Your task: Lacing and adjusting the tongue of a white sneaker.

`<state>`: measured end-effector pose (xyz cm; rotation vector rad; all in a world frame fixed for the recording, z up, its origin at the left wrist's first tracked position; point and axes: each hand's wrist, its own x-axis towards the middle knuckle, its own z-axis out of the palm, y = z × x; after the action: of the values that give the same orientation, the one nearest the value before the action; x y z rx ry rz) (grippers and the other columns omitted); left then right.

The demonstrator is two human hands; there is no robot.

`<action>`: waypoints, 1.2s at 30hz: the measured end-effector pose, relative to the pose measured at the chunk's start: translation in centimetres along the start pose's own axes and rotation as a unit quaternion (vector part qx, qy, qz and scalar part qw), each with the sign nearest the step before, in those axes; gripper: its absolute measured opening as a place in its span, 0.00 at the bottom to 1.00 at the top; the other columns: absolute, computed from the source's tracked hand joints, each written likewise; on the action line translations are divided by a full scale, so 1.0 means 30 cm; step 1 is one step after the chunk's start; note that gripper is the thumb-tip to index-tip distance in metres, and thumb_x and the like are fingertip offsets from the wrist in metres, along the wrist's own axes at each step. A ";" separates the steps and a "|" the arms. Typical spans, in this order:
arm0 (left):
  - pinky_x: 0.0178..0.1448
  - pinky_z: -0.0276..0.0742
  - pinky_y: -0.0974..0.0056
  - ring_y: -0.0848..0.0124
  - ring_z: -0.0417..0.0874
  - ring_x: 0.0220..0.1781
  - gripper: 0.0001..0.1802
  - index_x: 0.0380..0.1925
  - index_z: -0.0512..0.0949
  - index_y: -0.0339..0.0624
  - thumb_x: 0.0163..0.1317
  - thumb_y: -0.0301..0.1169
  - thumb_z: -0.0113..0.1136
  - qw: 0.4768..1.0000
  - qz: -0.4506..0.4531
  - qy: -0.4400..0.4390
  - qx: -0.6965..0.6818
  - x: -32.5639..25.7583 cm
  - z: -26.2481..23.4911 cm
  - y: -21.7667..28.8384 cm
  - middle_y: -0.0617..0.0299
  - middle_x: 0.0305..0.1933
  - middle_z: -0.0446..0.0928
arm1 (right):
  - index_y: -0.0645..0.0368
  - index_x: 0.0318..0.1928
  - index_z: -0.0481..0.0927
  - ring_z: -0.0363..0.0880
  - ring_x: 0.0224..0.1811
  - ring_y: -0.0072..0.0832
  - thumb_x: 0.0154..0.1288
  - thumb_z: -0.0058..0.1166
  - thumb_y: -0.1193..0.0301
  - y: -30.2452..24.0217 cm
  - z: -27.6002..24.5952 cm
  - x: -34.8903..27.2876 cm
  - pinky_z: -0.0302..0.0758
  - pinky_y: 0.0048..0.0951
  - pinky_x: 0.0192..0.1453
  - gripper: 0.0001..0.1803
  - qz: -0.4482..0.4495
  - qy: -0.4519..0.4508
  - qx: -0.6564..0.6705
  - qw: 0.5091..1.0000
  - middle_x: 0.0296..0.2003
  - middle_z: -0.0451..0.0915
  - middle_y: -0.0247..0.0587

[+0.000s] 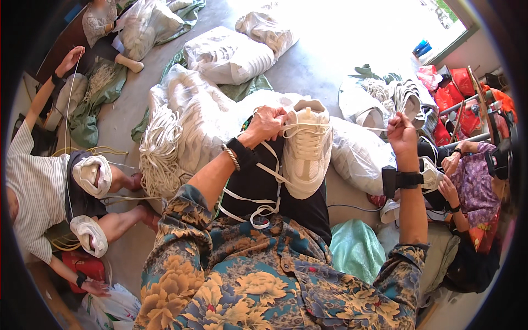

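A white and cream sneaker [306, 148], toe toward me, rests over my dark-trousered legs. My left hand [268, 123] is closed at its left edge, beside the upper eyelets. My right hand [402, 133], raised off to the right, pinches the end of a white shoelace [363, 128]. That lace runs taut from the upper eyelets across to my right fingers. More white lace [258, 204] hangs in loose loops over my left thigh. What exactly lies under my left fingertips is partly hidden.
Clear bags of shoes [225, 55] stand beyond me, with a bundle of white laces [164, 140] at left. A co-worker [41, 181] sits left with shoes on both knees; another [473, 176] handles a shoe at right. A green sack [357, 250] lies beside my right leg.
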<state>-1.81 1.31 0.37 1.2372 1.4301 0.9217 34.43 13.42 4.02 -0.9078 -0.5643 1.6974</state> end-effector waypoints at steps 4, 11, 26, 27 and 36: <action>0.12 0.59 0.76 0.82 0.68 0.11 0.08 0.29 0.76 0.37 0.61 0.29 0.50 0.999 -0.029 -0.022 0.018 -0.014 0.004 0.004 0.66 0.15 0.73 | 0.59 0.41 0.71 0.64 0.20 0.20 0.70 0.39 0.66 0.056 -0.050 -0.002 0.60 0.21 0.22 0.11 0.029 0.056 -0.011 0.998 0.17 0.63 0.27; 0.12 0.57 0.77 0.83 0.66 0.10 0.07 0.23 0.77 0.40 0.54 0.29 0.51 0.998 -0.062 -0.022 0.017 -0.009 -0.007 0.003 0.68 0.13 0.71 | 0.58 0.36 0.77 0.78 0.30 0.20 0.63 0.50 0.68 0.143 0.028 -0.063 0.70 0.19 0.28 0.07 0.012 -0.016 -0.302 0.953 0.23 0.77 0.32; 0.18 0.66 0.70 0.75 0.72 0.13 0.08 0.21 0.77 0.37 0.51 0.30 0.55 0.995 -0.013 0.063 0.075 0.011 0.053 -0.010 0.61 0.14 0.74 | 0.60 0.26 0.82 0.78 0.31 0.41 0.48 0.50 0.71 0.521 0.445 -0.045 0.74 0.36 0.38 0.09 -0.365 -0.248 -0.690 0.574 0.29 0.80 0.45; 0.22 0.69 0.66 0.70 0.75 0.16 0.07 0.21 0.77 0.37 0.50 0.29 0.54 0.976 0.081 0.104 0.174 0.019 0.056 -0.015 0.57 0.16 0.75 | 0.60 0.26 0.82 0.78 0.31 0.41 0.47 0.50 0.71 0.532 0.448 -0.045 0.74 0.36 0.37 0.08 -0.345 -0.250 -0.687 0.589 0.29 0.80 0.45; 0.34 0.73 0.60 0.63 0.79 0.25 0.10 0.26 0.79 0.35 0.47 0.26 0.50 0.981 0.051 0.027 0.186 0.021 0.008 0.006 0.50 0.21 0.78 | 0.60 0.26 0.81 0.77 0.30 0.40 0.45 0.52 0.71 0.500 0.439 -0.060 0.72 0.36 0.36 0.08 -0.261 -0.271 -0.664 0.647 0.25 0.78 0.46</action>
<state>-1.54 1.97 0.38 1.5822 1.6466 0.7809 15.33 8.04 1.17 -0.9659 -2.4160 0.7383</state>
